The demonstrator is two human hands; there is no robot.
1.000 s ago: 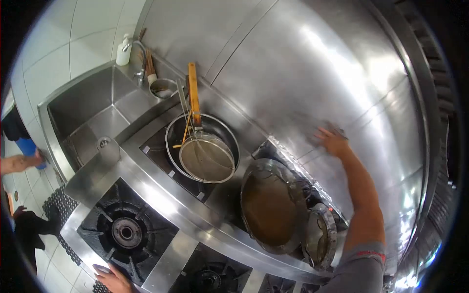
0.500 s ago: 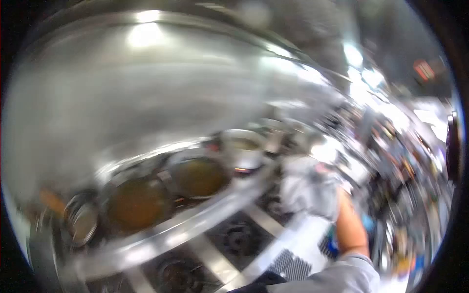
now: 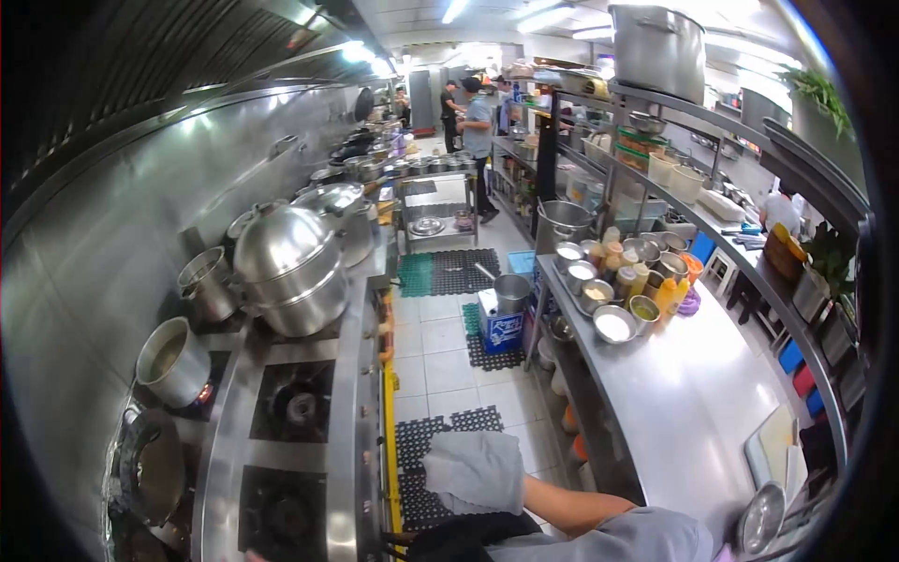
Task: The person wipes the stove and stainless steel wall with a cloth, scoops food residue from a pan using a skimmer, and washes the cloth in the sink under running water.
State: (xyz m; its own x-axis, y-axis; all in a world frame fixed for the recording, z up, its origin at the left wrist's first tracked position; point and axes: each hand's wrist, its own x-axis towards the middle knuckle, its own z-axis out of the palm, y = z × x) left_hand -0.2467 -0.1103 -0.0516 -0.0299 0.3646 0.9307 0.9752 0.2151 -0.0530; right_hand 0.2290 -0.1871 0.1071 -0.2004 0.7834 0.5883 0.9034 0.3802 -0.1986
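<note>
A grey cloth [image 3: 476, 470] is bunched over my right hand [image 3: 527, 489], which holds it above the floor between the stove and the counter. The cloth hides the fingers, and only the wrist and bare forearm show behind it. At the bottom edge, over the front of the stove [image 3: 348, 459], a sliver of my left hand [image 3: 254, 556] shows, its fingers mostly out of frame. Nearest to it is a black burner [image 3: 284, 506]. A large domed steamer pot [image 3: 290, 267] stands farther along the stove.
Steel pots [image 3: 174, 361] line the back of the stove. A yellow pipe [image 3: 391, 450] runs along its front. Black rubber mats [image 3: 440, 272] cover parts of the floor. A saucepan [image 3: 511, 292] sits on a blue tin. Bottles and bowls crowd the counter [image 3: 688, 412]. Several people stand farther back.
My view has swung right from the stove's back wall to the aisle and counter, and is sharper. The cloth stays with my right hand, now over the aisle. A bit of my left hand appears.
</note>
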